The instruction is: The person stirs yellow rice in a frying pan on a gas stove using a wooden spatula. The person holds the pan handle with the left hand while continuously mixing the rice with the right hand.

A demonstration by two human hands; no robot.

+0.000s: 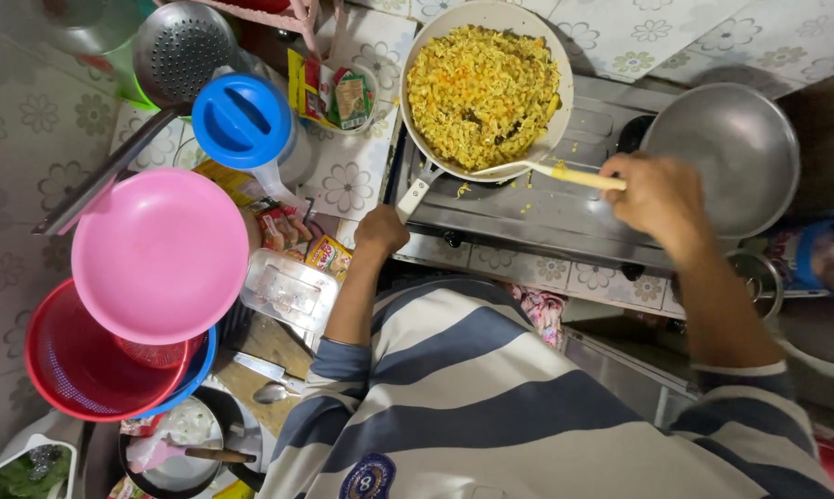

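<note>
Noodles (482, 92) looking cooked, stirring ongoing.
You're gripping the pan handle (415, 194) with your left hand (381, 231); right hand (652, 192), at three o'clock, is clamping the spatula (565, 174).

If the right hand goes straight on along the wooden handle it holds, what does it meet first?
The right hand points left along the wooden-handled utensil. Going on, it would first meet the rim of the white pan, then the yellow noodles inside. Height above the rim is unclear.

From my view: yellow, red and green sachets (336, 92) lie in a bowl on the tiled counter; more red-and-yellow packets (299, 238) lie beside a pink basin's rim.
</note>
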